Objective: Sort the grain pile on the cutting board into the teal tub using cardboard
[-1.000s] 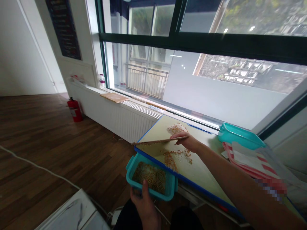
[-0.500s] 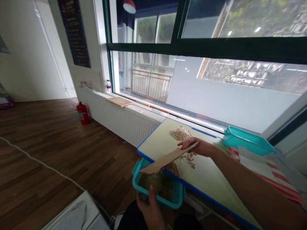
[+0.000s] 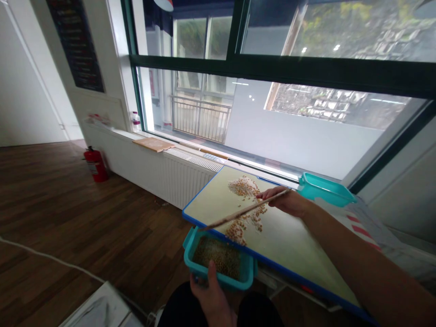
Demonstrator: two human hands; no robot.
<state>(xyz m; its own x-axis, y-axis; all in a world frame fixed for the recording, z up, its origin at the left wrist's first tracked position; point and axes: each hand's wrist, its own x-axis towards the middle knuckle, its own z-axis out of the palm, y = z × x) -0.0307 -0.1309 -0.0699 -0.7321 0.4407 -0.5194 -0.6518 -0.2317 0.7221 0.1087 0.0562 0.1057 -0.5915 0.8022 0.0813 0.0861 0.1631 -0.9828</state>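
My left hand (image 3: pixel 213 290) grips the near wall of a teal plastic bin (image 3: pixel 221 278), thumb over the rim, just below the table's edge. Small greenish-brown grains or beans (image 3: pixel 218 256) cover its bottom. In my right hand (image 3: pixel 282 202) is a thin, flat piece of cardboard or board (image 3: pixel 238 212), seen almost edge-on, slanting down toward the bin's far rim. On the pale tabletop (image 3: pixel 299 245) lie mixed white and orange kernels: one pile (image 3: pixel 243 186) sits farther back, another (image 3: pixel 236 231) close to the blue edge above the bin.
A second teal bin (image 3: pixel 327 190) stands at the table's back right, beside a red-and-white striped bag or cloth (image 3: pixel 363 229). A radiator (image 3: pixel 180 179) runs under the window. A red fire extinguisher (image 3: pixel 95 164) stands on the floor at left. A white cable (image 3: pixel 61 261) crosses the floor.
My right hand has tilted the board from showing its broad face to nearly edge-on, its end lifted away from over the bin's inside. My left hand still holds the bin. The camera view has turned slightly right.
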